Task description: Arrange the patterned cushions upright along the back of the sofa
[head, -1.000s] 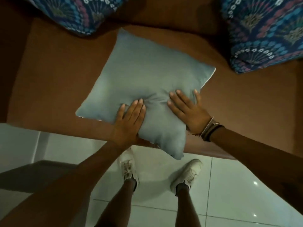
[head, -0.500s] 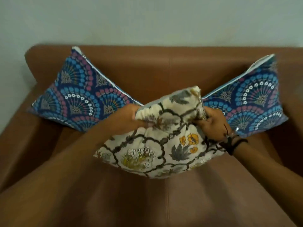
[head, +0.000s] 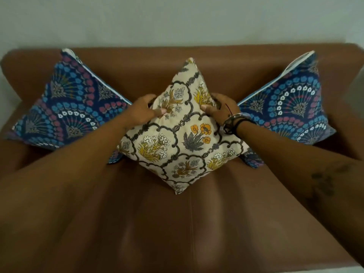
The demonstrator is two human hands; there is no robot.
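A cream floral cushion (head: 183,140) stands on one corner in the middle of the brown sofa (head: 189,223), leaning against the backrest. My left hand (head: 145,109) grips its upper left edge and my right hand (head: 220,107) grips its upper right edge. A blue fan-patterned cushion (head: 67,107) stands on a corner at the left against the backrest. A matching blue cushion (head: 291,103) stands the same way at the right. The floral cushion's side corners overlap the inner corners of both blue cushions.
The sofa's backrest (head: 149,66) runs along a pale wall (head: 177,20). Rounded armrests rise at both ends. The seat in front of the cushions is bare brown leather with a centre seam.
One second ago both hands pressed the cushion's plain grey side flat on the seat. It has since been lifted, turned pattern-forward and set on its corner between the blue cushions.
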